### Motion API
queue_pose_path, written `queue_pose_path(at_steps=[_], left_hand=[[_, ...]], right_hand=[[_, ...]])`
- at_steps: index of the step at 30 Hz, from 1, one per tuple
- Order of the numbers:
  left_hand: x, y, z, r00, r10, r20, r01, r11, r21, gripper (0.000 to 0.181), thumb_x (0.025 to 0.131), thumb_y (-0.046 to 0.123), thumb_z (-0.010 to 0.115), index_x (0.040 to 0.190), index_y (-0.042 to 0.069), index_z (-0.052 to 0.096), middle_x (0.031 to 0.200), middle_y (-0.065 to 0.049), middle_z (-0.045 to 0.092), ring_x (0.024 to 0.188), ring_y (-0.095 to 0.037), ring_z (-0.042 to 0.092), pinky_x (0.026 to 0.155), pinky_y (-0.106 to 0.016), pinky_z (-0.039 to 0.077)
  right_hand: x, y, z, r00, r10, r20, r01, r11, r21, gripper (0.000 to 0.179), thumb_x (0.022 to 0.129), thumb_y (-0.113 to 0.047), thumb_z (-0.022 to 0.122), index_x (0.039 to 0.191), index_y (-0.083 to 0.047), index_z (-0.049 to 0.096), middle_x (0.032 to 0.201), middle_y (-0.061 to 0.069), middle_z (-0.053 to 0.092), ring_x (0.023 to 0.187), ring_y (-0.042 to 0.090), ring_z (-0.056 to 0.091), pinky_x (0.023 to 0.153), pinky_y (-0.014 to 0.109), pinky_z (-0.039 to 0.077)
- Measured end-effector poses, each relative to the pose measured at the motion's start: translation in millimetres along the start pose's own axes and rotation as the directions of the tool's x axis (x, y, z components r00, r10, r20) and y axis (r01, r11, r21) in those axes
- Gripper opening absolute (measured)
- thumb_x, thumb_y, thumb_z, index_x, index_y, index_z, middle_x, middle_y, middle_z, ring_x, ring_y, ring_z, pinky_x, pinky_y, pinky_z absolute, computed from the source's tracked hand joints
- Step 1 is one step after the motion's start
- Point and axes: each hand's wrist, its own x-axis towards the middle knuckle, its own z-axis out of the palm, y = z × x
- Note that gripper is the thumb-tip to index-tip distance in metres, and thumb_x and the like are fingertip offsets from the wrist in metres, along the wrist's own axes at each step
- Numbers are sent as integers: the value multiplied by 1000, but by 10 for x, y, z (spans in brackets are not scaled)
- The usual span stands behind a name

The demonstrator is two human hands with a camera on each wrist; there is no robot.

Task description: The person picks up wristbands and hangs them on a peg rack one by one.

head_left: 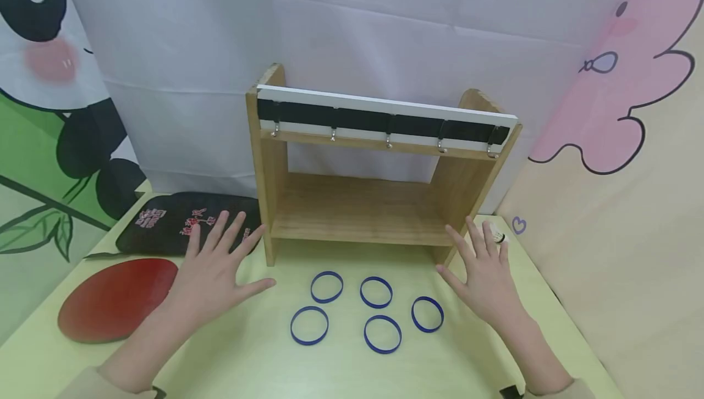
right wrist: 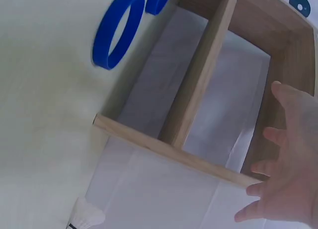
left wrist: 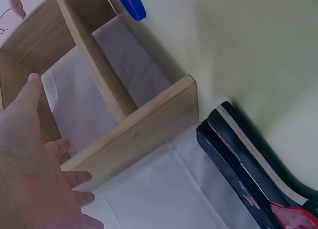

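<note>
My left hand [head_left: 211, 280] hovers with spread, straight fingers near the left side of a wooden shelf [head_left: 352, 209]. Fingers likewise fanned out, my right hand [head_left: 486, 283] is by the shelf's right side. Neither hand holds anything. Several blue rings lie flat on the table between the hands, among them a front left ring [head_left: 309, 325], a front middle ring [head_left: 382, 334] and a right ring [head_left: 427, 314]. Across the shelf's top front runs a white and black strip [head_left: 385, 119] with small metal hooks [head_left: 388, 140], which hang bare.
A black case [head_left: 159, 222] with pink lettering lies behind the left hand. In front of it is a red oval paddle face [head_left: 115, 301], partly covered by the left forearm. A shuttlecock [right wrist: 87, 215] lies right of the shelf. White cloth [head_left: 363, 38] hangs behind.
</note>
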Motion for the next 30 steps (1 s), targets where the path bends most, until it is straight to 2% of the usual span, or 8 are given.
queue_pose_path(at_steps=[4,7,10,15,17,21,24,30], left_hand=[[14,69,-18,999,46,-26,-47,998,-35,96,73,82,46,149,26,28,155,-16,19,144,-36,3,111,-61,-5],[25,120,9,996,80,-35,-82,994,-70,96,72,79,53,148,27,28,155,-14,21,144,-35,8,111,-62,5],[38,157,63,993,108,-46,-112,988,-102,97,71,76,57,148,26,29,155,-13,23,143,-34,13,111,-62,13],[64,190,189,981,180,-76,-189,972,-141,99,70,77,58,147,21,32,153,-14,28,141,-34,22,110,-58,21],[74,198,241,973,214,-92,-227,960,-163,100,69,73,63,147,20,32,151,-14,31,139,-34,27,109,-57,24],[92,212,351,957,275,-92,-289,933,-216,103,65,61,75,148,21,30,148,-12,37,135,-32,35,107,-57,29],[107,228,436,945,319,-68,-326,911,-253,104,64,55,79,148,22,29,147,-10,39,132,-31,39,105,-56,33],[135,256,594,920,392,14,-369,875,-313,102,63,49,82,147,24,31,143,-8,44,129,-31,42,101,-55,38]], right_hand=[[79,130,-2,993,19,-116,-10,997,81,76,87,-42,64,149,-24,25,155,21,16,143,41,5,107,69,10],[149,223,29,980,58,-189,-27,987,160,80,85,-33,68,150,-22,23,156,17,15,143,40,10,104,69,20],[207,290,78,966,117,-230,-60,969,241,85,84,-29,70,151,-22,18,158,10,11,142,38,17,95,69,33],[297,409,229,957,178,-231,-89,932,352,90,86,-26,69,153,-21,8,158,8,11,141,39,20,100,66,31],[336,462,305,958,187,-216,-92,919,384,91,87,-26,68,153,-19,6,157,11,14,140,39,20,105,63,26],[413,537,440,963,194,-188,-98,899,426,88,88,-26,67,152,-10,8,153,21,21,138,42,23,106,61,25],[470,574,526,963,193,-188,-87,883,462,86,87,-24,69,150,-5,14,149,25,28,136,43,27,107,59,26],[544,667,693,967,194,-165,-73,832,550,78,85,-19,71,146,-5,25,141,22,41,132,41,36,104,60,32]])
